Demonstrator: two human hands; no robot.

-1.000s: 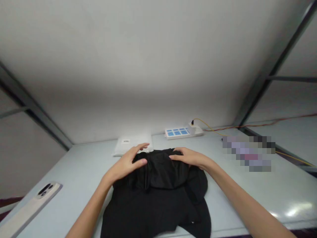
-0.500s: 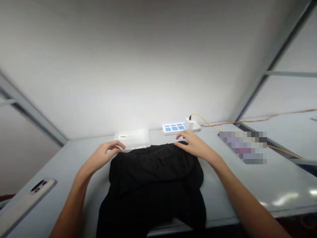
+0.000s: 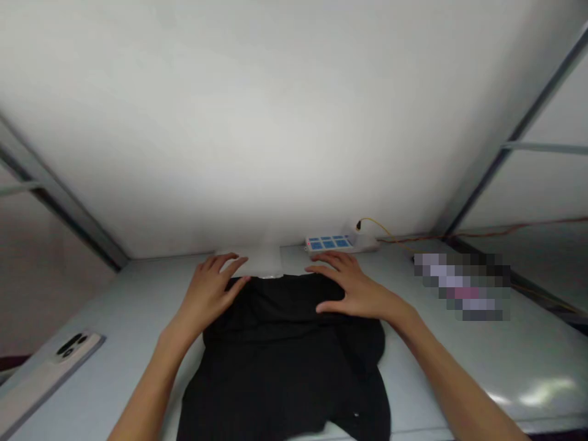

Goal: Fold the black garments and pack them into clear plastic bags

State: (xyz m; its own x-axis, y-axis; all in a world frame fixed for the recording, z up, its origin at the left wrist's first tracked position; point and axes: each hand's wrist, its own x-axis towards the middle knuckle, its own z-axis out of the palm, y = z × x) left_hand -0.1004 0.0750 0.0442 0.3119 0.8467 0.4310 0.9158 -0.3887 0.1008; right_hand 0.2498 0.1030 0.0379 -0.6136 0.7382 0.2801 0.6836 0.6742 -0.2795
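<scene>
A black cloth garment (image 3: 285, 355) lies spread on the pale table, its far edge close to a clear plastic packet (image 3: 264, 260). Over the garment's far left corner is my left hand (image 3: 211, 288), fingers apart and curved, nothing gripped. My right hand (image 3: 351, 285) rests on or just above the far right part of the cloth, its thumb spread from the other fingers, holding nothing. Whether the fingertips touch the fabric is hard to tell.
Against the wall sits a white power strip (image 3: 328, 243) with a plugged adapter and yellow cable. A phone (image 3: 50, 380) lies at the left on the table (image 3: 133, 312). A pixelated item (image 3: 459, 288) is at the right.
Both hands have moved inward over the garment, with fingers spread wider. The folded bulge at the cloth's far edge looks flatter. The camera view has shifted slightly.
</scene>
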